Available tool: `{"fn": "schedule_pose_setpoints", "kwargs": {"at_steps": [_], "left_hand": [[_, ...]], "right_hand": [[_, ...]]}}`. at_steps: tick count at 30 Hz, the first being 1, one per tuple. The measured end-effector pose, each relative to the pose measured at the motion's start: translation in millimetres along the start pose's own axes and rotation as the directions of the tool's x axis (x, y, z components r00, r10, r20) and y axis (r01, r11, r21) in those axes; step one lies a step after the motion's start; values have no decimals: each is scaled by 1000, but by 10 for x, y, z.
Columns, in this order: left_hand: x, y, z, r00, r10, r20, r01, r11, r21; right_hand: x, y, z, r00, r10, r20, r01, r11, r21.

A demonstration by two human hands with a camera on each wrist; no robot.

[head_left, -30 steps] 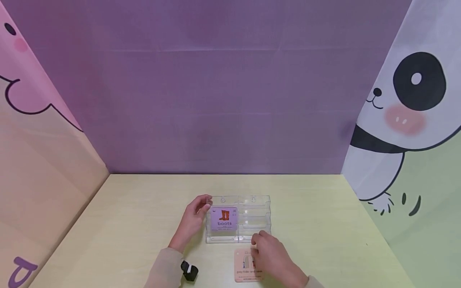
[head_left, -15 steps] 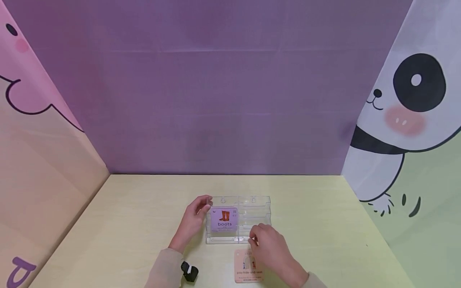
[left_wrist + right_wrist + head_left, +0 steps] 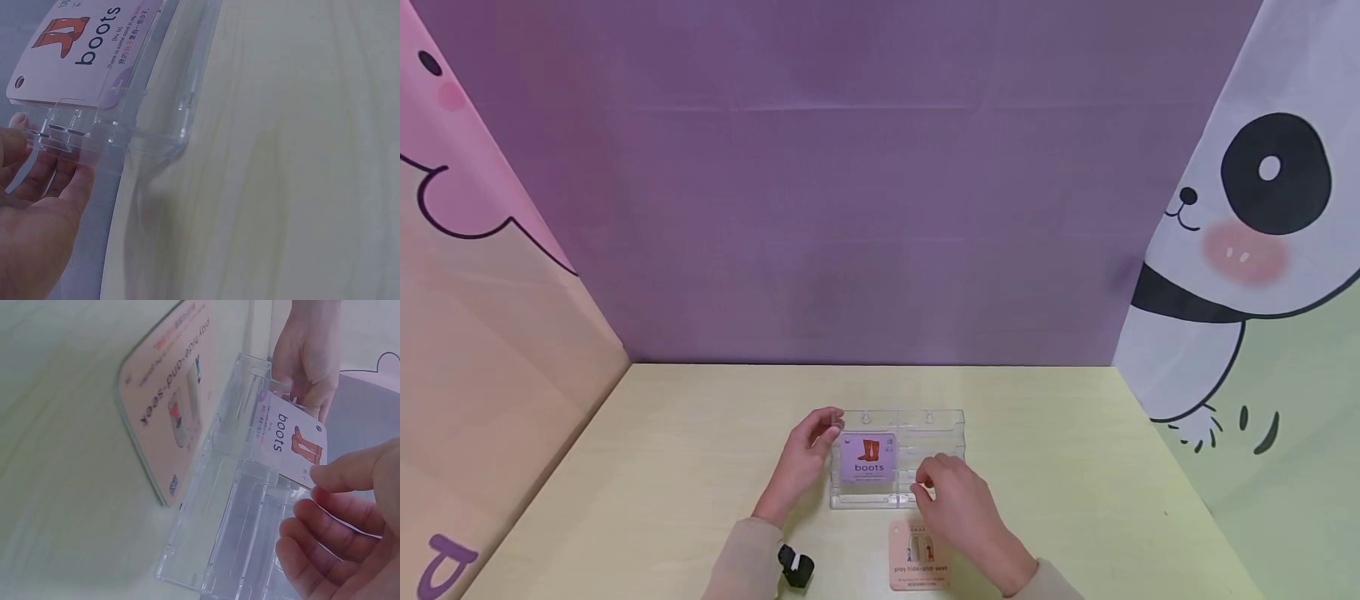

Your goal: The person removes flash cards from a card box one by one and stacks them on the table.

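- We see the left hand [image 3: 801, 458] at the far left corner of a clear rack [image 3: 898, 427]. Its grip holds the rack's edge; in the left wrist view, the fingers show through the clear plastic.
- The rack sits on a pale counter [image 3: 1060, 483]. We make out two side-by-side columns, each with stepped ledges.
- The purple "boots" card [image 3: 869, 458] rests in the rack's left column, face toward us, with red-brown boots above the word. We cannot tell exactly which ledge bears it.
- The right hand [image 3: 966, 504] hovers in front of the rack's right column, its fingers loosely bent. Its grip is narrow, thumb and forefinger close together with a small gap. In the head view, we see the fingertips just right of the "boots" card, apart from it.
- The peach "play hide-and-seek" card [image 3: 917, 557] is on the near side of the rack, apart from it, printed side up. The right hand overhangs its far right corner in the head view.
- A small black object [image 3: 800, 571] is just right of the beige left sleeve [image 3: 741, 560]; we cannot tell what it is.
- Beyond the counter's far edge we face a purple backdrop [image 3: 865, 183], with a panda drawing [image 3: 1247, 250] on the right and a pink cartoon figure [image 3: 463, 192] on the left.
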State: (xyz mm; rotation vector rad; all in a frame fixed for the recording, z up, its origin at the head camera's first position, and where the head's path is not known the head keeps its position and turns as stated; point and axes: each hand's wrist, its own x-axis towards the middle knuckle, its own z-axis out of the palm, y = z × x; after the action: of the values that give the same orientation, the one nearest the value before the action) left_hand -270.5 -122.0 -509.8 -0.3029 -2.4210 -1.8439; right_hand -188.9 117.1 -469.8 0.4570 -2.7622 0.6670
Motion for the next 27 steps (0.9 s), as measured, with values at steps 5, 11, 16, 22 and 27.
{"fn": "schedule_pose_setpoints", "kwargs": {"at_steps": [5,11,16,22,27], "left_hand": [[8,0,2,1000,0,0,0,1000,0],[3,10,-1,1000,-23,2,23,1000,-4],[-2,12,-1,1000,-26,0,26,1000,-4],[0,8,-4,1000,-13,-2,13,1000,2],[-1,-1,-2,1000,-3,-1,3,1000,4]], "right_hand": [[23,-10,-24,1000,-7,-9,7,1000,5],[44,-23,-30,999,-31,-40,31,1000,2],[70,-34,-36,994,-60,-93,61,998,8],[97,-52,-48,989,-79,-127,79,997,-1],[121,-61,-40,986,-82,-148,85,996,9]]}}
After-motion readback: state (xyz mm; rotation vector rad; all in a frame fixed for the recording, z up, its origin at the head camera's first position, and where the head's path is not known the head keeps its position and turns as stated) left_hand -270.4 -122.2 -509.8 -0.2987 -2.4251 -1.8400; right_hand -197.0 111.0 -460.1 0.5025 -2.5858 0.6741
